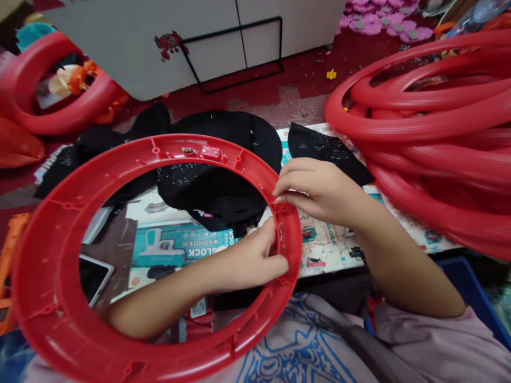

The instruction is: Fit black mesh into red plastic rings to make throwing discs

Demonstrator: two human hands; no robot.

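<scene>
A large red plastic ring, with its hollow, ribbed side facing up, is tilted in front of me. My left forearm passes through its opening. My left hand grips the right part of the ring, its thumb over the inner rim and the other fingers partly hidden. Above it, my right hand has its fingertips pinched together at the ring's right side; whatever is between them is too small to make out. A small red fitting and a metal piece sit in the ring's far channel.
Red rings are piled at the right. Another red ring lies at far left. Black perforated cloth lies behind my ring on printed cardboard. A phone-like device and a white box are also here.
</scene>
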